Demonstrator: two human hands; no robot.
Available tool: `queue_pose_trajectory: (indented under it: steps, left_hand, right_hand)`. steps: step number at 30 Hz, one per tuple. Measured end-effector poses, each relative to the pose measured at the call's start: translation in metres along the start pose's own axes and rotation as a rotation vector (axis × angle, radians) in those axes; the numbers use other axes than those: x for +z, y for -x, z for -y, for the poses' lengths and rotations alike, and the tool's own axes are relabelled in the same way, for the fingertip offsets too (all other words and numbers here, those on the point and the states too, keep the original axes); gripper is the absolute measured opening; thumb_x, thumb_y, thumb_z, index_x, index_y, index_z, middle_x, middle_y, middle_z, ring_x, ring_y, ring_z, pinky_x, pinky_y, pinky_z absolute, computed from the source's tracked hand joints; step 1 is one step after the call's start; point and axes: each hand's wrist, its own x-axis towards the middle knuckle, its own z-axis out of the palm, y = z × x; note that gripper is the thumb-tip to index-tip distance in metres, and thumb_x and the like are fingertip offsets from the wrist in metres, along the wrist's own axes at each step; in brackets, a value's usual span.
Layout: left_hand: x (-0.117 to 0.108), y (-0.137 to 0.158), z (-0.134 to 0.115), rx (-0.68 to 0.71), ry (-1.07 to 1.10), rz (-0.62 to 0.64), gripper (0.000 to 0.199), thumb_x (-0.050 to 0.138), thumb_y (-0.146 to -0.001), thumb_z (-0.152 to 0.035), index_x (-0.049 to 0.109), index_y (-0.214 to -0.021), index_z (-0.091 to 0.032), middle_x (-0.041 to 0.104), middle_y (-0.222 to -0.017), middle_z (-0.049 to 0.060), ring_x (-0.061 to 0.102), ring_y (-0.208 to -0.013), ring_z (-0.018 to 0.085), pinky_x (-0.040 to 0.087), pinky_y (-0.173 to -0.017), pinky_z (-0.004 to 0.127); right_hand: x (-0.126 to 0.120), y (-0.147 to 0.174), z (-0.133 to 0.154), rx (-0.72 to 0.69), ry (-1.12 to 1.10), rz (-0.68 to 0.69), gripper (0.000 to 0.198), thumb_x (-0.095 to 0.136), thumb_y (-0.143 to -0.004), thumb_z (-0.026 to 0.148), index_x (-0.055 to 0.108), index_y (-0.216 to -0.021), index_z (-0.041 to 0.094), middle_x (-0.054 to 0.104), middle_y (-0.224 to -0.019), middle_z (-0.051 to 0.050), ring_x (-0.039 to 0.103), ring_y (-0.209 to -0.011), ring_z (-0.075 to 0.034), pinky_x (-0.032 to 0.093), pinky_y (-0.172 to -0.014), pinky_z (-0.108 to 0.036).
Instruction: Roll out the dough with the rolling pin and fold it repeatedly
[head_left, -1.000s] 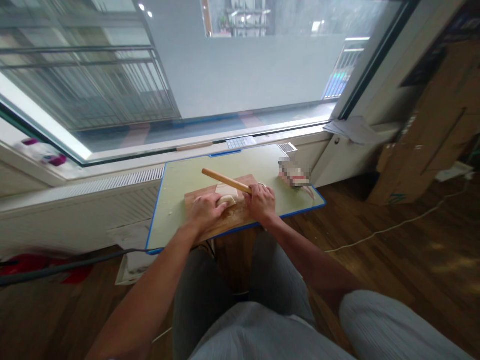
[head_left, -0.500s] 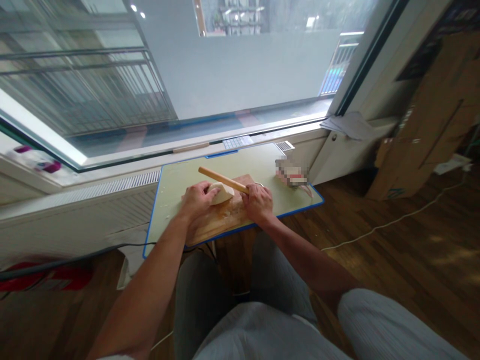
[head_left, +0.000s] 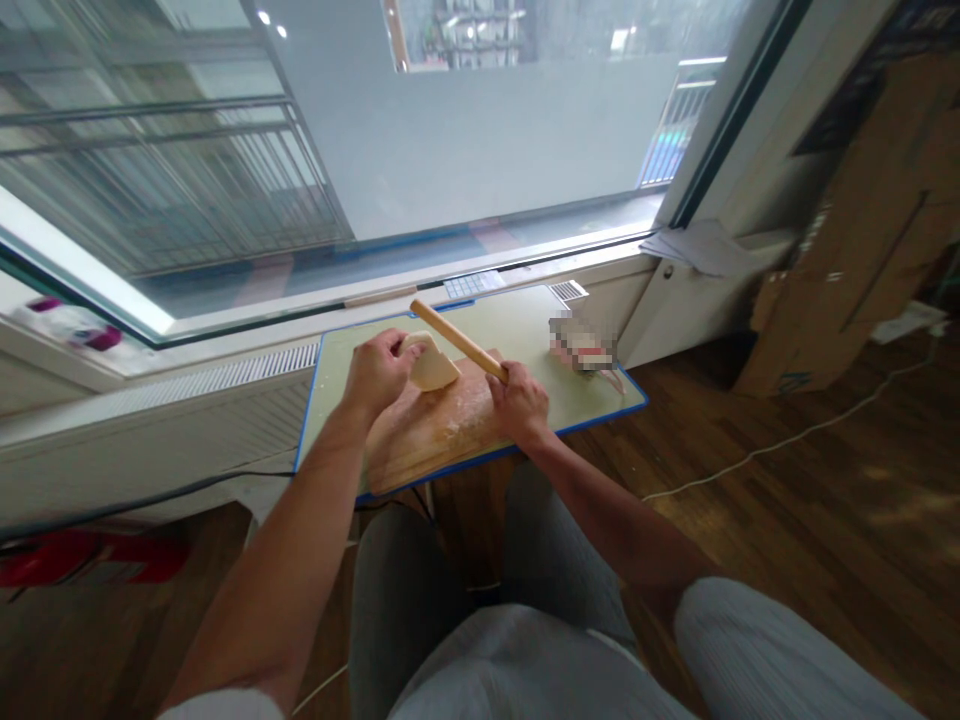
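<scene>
My left hand [head_left: 381, 368] pinches the left edge of a pale piece of rolled dough [head_left: 433, 366], which is lifted and tilted above the board. In my right hand [head_left: 520, 403] is the near end of a slim wooden rolling pin [head_left: 457, 338]. The pin slants up and to the left, its far end behind the dough and raised off the board. Beneath both hands lies a wooden cutting board [head_left: 420, 445], dusted with white flour near its middle.
The board rests on a small pale green table [head_left: 525, 310] with a blue edge. At its right side sits a blurred-out package [head_left: 583, 345]. Behind are a window sill [head_left: 315, 320] and a radiator [head_left: 247, 385]. A cardboard box [head_left: 847, 250] leans at right; a white cable [head_left: 795, 440] crosses the floor.
My left hand has raised the dough off the board, up and to the left. The rolling pin's far end has swung upward and slightly right in my right hand.
</scene>
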Motion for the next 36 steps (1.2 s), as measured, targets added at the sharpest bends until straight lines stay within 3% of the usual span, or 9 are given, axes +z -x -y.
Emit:
queue_pose_trajectory:
  steps: [7,11,13,19,22,26,30,36]
  left_hand:
    - [-0.001,-0.03,0.0,-0.038,-0.005,-0.131,0.029,0.066,-0.089,-0.048,0.072,-0.09,-0.019,0.066,-0.074,0.002,0.057,-0.071,0.018,0.047,-0.071,0.031]
    - [-0.013,-0.05,-0.007,-0.04,0.094,-0.291,0.029,0.068,-0.091,-0.05,0.069,-0.094,-0.021,0.067,-0.081,0.003,0.062,-0.079,0.019,0.054,-0.071,0.031]
    - [-0.021,-0.053,-0.017,-0.039,0.179,-0.299,0.032,0.068,-0.093,-0.053,0.067,-0.099,-0.022,0.069,-0.087,0.003,0.065,-0.083,0.019,0.057,-0.069,0.03]
    - [-0.037,-0.024,-0.042,-0.125,0.411,0.032,0.042,0.07,-0.09,-0.059,0.069,-0.105,-0.019,0.072,-0.09,0.005,0.071,-0.078,0.02,0.061,-0.059,0.03]
    - [-0.028,-0.012,-0.027,-0.232,0.488,0.178,0.051,0.072,-0.086,-0.066,0.071,-0.104,-0.018,0.073,-0.084,0.005,0.07,-0.07,0.019,0.06,-0.057,0.031]
    - [0.008,-0.005,0.01,-0.422,0.465,0.394,0.055,0.083,-0.07,-0.067,0.074,-0.094,-0.018,0.072,-0.076,0.004,0.065,-0.063,0.018,0.054,-0.056,0.031]
    - [0.04,-0.007,0.037,-0.458,0.423,0.376,0.044,0.088,-0.065,-0.055,0.075,-0.084,-0.018,0.072,-0.071,0.004,0.063,-0.065,0.019,0.051,-0.063,0.032]
    - [0.053,-0.026,0.052,-0.336,0.513,0.272,0.04,0.084,-0.069,-0.038,0.078,-0.102,-0.017,0.078,-0.092,0.005,0.069,-0.081,0.02,0.056,-0.079,0.034]
  right_hand:
    - [0.001,-0.001,-0.004,0.047,-0.089,-0.035,0.025,0.058,-0.11,0.038,0.062,-0.13,0.023,0.077,-0.128,-0.009,0.073,-0.105,-0.027,0.047,-0.088,-0.034]
    - [0.001,0.0,-0.003,0.053,-0.122,-0.039,0.026,0.058,-0.109,0.037,0.063,-0.13,0.022,0.077,-0.128,-0.01,0.073,-0.106,-0.028,0.049,-0.09,-0.034]
    - [0.001,-0.001,-0.004,0.069,-0.162,-0.049,0.027,0.057,-0.109,0.038,0.063,-0.129,0.022,0.077,-0.127,-0.011,0.073,-0.107,-0.028,0.05,-0.091,-0.035]
    - [-0.004,-0.002,-0.021,0.107,-0.366,-0.126,0.031,0.055,-0.106,0.043,0.062,-0.126,0.021,0.078,-0.118,-0.012,0.073,-0.107,-0.028,0.054,-0.092,-0.038]
    - [-0.01,0.005,-0.032,0.08,-0.476,-0.128,0.034,0.055,-0.104,0.047,0.062,-0.123,0.021,0.077,-0.114,-0.012,0.074,-0.101,-0.027,0.057,-0.09,-0.038]
    - [-0.019,0.018,-0.039,0.065,-0.581,-0.115,0.04,0.058,-0.1,0.055,0.062,-0.121,0.021,0.076,-0.106,-0.01,0.074,-0.092,-0.025,0.058,-0.082,-0.037]
    - [-0.025,0.024,-0.041,0.046,-0.602,-0.101,0.041,0.06,-0.1,0.056,0.063,-0.12,0.021,0.077,-0.103,-0.01,0.075,-0.092,-0.026,0.06,-0.081,-0.039]
    - [-0.026,0.023,-0.038,0.021,-0.593,-0.039,0.039,0.062,-0.099,0.057,0.063,-0.118,0.023,0.078,-0.105,-0.01,0.076,-0.095,-0.027,0.062,-0.084,-0.041]
